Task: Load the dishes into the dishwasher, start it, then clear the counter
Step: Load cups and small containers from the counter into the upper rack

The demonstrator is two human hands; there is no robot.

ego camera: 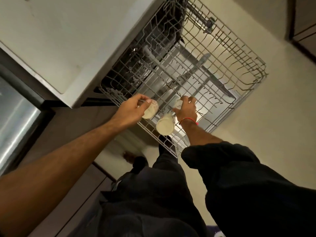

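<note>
A: Is any lettering showing here?
B: Only on the cup (178, 105) under the right hand (186, 111): dark print is running along its side, seemingly four characters seen upside down, too unclear to read.
A: And the left cup (151, 109)?
B: It is showing faint reddish marks, not legible.

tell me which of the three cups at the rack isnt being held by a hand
The middle cup, nearest the rack's front edge, sits free. The left hand grips the left cup and the right hand holds the third cup.
</note>
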